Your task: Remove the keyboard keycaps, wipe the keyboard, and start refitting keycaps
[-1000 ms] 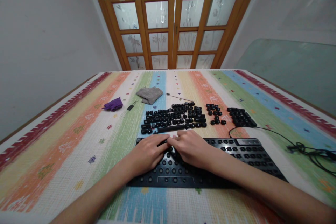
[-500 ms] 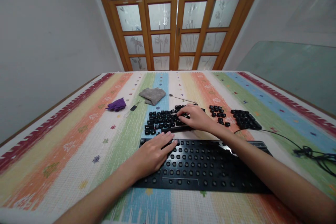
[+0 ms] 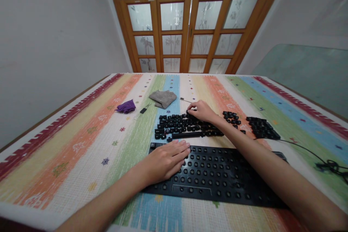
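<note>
A black keyboard base [image 3: 206,174], stripped of nearly all its keycaps, lies near the table's front edge. My left hand [image 3: 169,159] rests flat on its upper left part, fingers together and stretched out. Behind the base, loose black keycaps [image 3: 178,123] are laid out in rows, with a long spacebar [image 3: 186,135] in front of them. My right hand [image 3: 202,111] reaches over the back row, thumb and forefinger pinched on a dark keycap [image 3: 189,111] there. Its forearm covers part of the keyboard's right side.
Further keycaps lie in groups, one small [image 3: 231,117] and one block [image 3: 262,128], to the right. A cable [image 3: 299,143] runs off right. Left and behind are a grey cloth [image 3: 163,98], a purple cloth [image 3: 126,106], a small black tool [image 3: 143,110] and a thin brush [image 3: 182,99].
My right hand has moved from the middle of the keycap rows to the back row. My left hand stays on the keyboard base, its fingers drawn closer together. The view has shifted slightly.
</note>
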Demonstrator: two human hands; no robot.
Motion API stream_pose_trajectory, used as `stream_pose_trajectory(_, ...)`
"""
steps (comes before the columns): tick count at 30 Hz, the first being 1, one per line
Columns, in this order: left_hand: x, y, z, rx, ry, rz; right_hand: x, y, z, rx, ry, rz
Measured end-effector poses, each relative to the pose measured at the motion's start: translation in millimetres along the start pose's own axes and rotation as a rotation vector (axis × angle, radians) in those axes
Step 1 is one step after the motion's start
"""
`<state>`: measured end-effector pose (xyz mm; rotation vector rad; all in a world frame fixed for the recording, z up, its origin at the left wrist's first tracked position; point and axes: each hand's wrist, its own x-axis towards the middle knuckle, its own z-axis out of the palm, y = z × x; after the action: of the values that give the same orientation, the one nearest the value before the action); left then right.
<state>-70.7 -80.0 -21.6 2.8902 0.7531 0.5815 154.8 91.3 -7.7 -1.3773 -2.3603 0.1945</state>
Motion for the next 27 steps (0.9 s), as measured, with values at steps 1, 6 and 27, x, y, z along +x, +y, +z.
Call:
stream_pose_trajectory(1,0,0,-1,-0.008,-0.002,-0.004,1,0,0,-0.002,-0.003,0.002)
stream_pose_trajectory(6,1,1,-2,-0.022,-0.003,-0.017,5,0,2,0.006,-0.018,0.002)
stream_pose_trajectory(27,1,-1,0,0.029,0.016,0.010,-56,-34,-38,0.713,-0.267,-0.034)
